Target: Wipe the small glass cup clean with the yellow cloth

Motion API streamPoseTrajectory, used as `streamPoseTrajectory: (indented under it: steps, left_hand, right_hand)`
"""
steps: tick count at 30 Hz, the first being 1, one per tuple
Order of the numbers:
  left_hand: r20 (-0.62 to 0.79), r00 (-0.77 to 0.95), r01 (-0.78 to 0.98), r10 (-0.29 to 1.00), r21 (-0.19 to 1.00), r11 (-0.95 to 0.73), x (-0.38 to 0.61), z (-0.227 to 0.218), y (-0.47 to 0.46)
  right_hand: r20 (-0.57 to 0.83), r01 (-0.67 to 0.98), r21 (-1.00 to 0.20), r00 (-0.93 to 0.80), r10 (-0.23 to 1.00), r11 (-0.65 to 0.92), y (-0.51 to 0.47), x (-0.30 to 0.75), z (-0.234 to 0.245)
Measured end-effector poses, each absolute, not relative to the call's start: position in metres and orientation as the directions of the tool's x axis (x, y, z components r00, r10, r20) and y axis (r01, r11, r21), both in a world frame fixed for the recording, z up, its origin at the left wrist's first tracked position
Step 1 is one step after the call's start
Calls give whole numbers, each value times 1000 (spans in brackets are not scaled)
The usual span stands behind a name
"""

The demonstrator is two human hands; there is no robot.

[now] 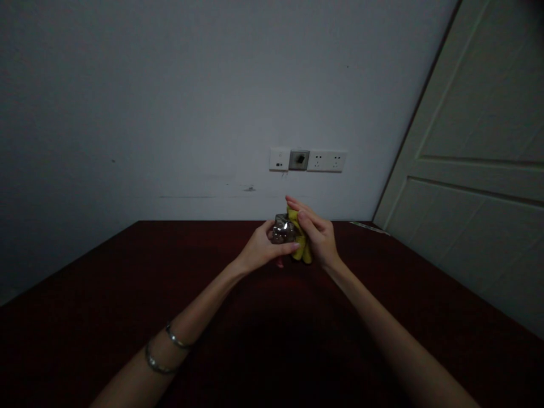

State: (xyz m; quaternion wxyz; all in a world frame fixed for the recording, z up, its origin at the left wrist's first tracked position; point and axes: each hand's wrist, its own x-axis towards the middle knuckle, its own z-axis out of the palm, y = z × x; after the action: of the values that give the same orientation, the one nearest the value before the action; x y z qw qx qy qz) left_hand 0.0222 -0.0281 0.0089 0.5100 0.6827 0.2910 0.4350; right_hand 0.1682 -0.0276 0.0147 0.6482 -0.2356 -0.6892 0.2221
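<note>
Wrapped round a small shiny, clear or silvery object (283,230), the fingers of my left hand (262,247) hold it above the dark red table. It looks like a little glass jar or bottle, but the light is too dim to be sure. A yellow cloth (301,248) is bunched against the object's right side. My right hand (319,233) grips that cloth, thumb bent over it and fingers stretched along its far side. Part of the shiny object is hidden behind the cloth and my left fingers.
The dark red table (148,272) reaches back to a pale wall (170,102). Wall sockets and a switch (299,160) sit just above its rear edge. A panelled door (480,170) rises at the right. A thin pale strip (369,227) lies at the back right corner.
</note>
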Motion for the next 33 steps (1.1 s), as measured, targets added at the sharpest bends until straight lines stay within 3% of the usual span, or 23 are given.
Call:
streamPoseTrajectory:
  steps: [7,13,17,23,33]
  left_hand:
    - [360,407,-27,840,923,-383,22,7,-23]
    - [412,419,33,809,883,-467,21,4,-21]
    - [300,480,16,824,937,-350,23,-3,-22]
    - [221,407,-68,886,975,-212,32,-13,-18]
    - [72,333,-196,940,981,-5,38,-8,-21]
  right_hand:
    - [847,129,-494,-152,510,860,-42,165,20]
    - [738,2,-675,14,675,738,-26,166,15]
    - [601,-8,-798,57,797,603,-21,161,11]
    - [559,39,-827,162,813,561,-17,151,-3]
    - [766,255,-617,-22,642,745,-23,150,-11]
